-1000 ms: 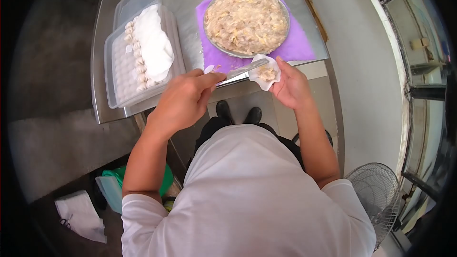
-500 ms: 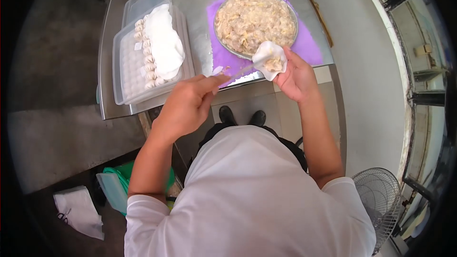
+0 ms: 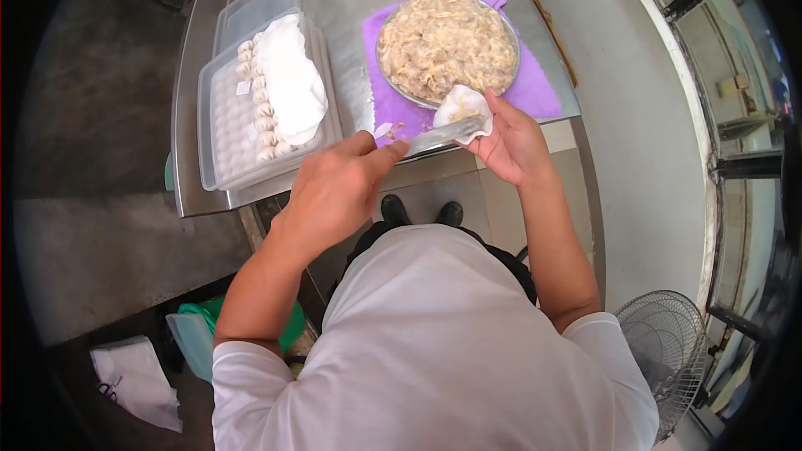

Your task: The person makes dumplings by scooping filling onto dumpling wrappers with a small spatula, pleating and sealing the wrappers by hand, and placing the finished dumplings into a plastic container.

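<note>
My left hand grips the handle end of a flat metal spatula, its fingers closed. The blade reaches right and its tip lies on a dumpling wrapper. That thin white round of dough rests cupped in my right hand, held between thumb and fingers, with a little filling on it. Just beyond it stands a heaped round bowl of pale minced filling, on a purple cloth. Crumbs of filling dot the cloth near the blade.
A clear plastic box at the left of the steel table holds rows of pleated dumplings, partly under a white cloth. A fan stands at lower right. Green bags lie at lower left.
The spatula blade has moved right onto the wrapper, and its tip now presses where the filling showed. The wrapper and my right hand have shifted slightly left and down in view.
</note>
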{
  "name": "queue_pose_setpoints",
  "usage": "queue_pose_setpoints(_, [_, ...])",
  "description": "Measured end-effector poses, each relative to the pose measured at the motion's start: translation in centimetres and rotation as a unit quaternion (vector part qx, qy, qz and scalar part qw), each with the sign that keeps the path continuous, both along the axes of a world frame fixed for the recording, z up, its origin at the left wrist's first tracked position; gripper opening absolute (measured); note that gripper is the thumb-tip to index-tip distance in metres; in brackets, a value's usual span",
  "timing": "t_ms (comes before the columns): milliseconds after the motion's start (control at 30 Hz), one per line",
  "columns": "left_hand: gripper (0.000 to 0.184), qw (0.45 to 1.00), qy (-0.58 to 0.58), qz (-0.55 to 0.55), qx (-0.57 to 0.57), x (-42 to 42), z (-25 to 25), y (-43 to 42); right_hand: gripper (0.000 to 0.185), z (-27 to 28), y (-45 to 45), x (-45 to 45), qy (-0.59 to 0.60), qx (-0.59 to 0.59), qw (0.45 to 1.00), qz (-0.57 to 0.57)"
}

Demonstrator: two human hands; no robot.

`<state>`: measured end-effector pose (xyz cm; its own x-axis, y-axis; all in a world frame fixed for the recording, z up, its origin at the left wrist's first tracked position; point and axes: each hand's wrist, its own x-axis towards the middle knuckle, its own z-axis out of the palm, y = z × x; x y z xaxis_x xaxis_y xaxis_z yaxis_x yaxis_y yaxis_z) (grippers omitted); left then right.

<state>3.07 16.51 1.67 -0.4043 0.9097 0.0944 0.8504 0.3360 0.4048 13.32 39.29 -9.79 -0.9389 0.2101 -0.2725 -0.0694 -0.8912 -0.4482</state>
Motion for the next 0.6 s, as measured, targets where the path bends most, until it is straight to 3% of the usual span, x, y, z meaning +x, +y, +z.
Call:
queue_pose_setpoints(100, [0.040, 1.000, 0.010, -0.006, -0.029, -1.2, 0.6, -0.3, 0.048, -0.3, 0.0, 0.0, -0.014, -0.001, 1.000, 0.004])
queue_pose_setpoints(200, [0.037, 0.995, 0.031, 0.068, -0.071, -1.9, 1.7, 0.1, 0.051, -1.3, 0.0, 0.6, -0.028, 0.053, 0.998, -0.004])
queue_pose_setpoints(333, [0.033, 0.988, 0.043, 0.068, -0.131, -5.2, -6.2, 3.9, 0.049, -1.2, 0.6, 1.2, -0.057, 0.071, 0.995, -0.033])
queue_pose_setpoints(400, [0.032, 0.986, 0.016, 0.076, -0.147, -5.1, -7.6, 5.7, 0.049, -0.4, 0.7, 1.4, -0.055, 0.056, 0.996, -0.039])
queue_pose_setpoints(500, [0.031, 0.983, 0.071, 0.079, -0.147, -5.0, -7.8, 6.8, 0.049, 1.7, 0.8, 0.5, -0.024, 0.022, 0.999, -0.036])
queue_pose_setpoints(533, [0.033, 0.990, -0.099, 0.096, -0.035, -5.3, -7.1, 6.8, 0.045, 2.0, 0.8, -0.2, 0.005, 0.025, 0.999, -0.019])
queue_pose_setpoints(567, [0.035, 0.954, -0.266, 0.115, 0.078, -5.3, -6.4, 6.9, 0.042, 2.5, 0.6, -0.8, 0.035, 0.028, 0.999, -0.001])
queue_pose_setpoints(600, [0.035, 0.953, -0.269, 0.117, 0.073, -5.3, -5.5, 7.1, 0.036, 3.6, -0.1, -1.7, 0.007, 0.058, 0.998, -0.006])
